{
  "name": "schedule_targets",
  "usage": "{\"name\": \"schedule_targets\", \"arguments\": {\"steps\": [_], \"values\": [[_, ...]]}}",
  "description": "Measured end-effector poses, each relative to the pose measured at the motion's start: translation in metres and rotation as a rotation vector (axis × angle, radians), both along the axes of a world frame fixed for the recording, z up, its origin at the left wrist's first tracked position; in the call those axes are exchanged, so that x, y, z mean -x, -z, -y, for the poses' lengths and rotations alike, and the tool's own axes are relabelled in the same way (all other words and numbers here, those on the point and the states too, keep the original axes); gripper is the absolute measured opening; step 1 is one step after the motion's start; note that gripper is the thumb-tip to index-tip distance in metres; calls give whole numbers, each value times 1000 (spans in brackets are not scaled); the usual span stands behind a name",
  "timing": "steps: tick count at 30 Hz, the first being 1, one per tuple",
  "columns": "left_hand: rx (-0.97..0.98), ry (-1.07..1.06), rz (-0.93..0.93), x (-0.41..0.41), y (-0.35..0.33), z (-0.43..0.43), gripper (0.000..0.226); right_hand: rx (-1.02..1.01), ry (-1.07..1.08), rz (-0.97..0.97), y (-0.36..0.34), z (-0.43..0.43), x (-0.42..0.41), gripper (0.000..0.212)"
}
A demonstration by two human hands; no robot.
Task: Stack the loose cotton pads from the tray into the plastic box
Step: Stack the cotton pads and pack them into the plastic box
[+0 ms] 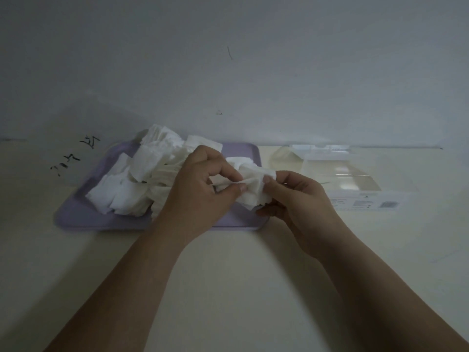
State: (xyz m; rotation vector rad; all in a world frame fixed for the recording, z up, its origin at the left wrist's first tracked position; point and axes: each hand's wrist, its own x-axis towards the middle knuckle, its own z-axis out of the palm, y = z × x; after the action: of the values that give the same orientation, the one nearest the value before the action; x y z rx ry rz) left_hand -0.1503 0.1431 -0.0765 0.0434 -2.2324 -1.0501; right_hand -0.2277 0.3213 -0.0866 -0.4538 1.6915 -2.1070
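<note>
We noted left hand and right hand pinching one small bunch of cotton pads between them above the right end of the lilac tray, likely to square its edges for the clear plastic box alongside, while the loose heap lay on the tray.

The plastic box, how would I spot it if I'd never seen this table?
Start at the pale table and find the purple tray heaped with white cotton pads. The plastic box lies just to the tray's right. It is the only see-through thing there, with a white label along its near side.
</note>
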Motion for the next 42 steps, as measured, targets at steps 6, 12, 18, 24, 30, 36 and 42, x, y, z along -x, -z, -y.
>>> {"name": "schedule_targets", "arguments": {"steps": [6, 12, 18, 24, 30, 36, 42], "values": [[75, 26, -12, -3, 0, -1, 18, 34, -80, 29, -2, -1, 0, 40], [-229, 32, 58, -8, -2, 3, 23, -3, 80, 36, 6, -4, 8, 18], [-434, 263, 232, -11, -11, 14, 27, 3, 152, -48, 6, -3, 8, 13], [-500, 283, 154, -5, -6, 0, 13, -10, 124, -127, 4, -1, 4, 8], [-469, 202, 124, -2, 1, 0, 11, 1, 65, -133, 3, 1, 0, 8], [-498, 193, 204, -2, 0, 2, 27, -14, 76, -194, 4, 0, -1, 8], [-466, 61, 211, 0, 2, 3, 30, -13, 82, -176, 4, 1, 0, 6]]}}
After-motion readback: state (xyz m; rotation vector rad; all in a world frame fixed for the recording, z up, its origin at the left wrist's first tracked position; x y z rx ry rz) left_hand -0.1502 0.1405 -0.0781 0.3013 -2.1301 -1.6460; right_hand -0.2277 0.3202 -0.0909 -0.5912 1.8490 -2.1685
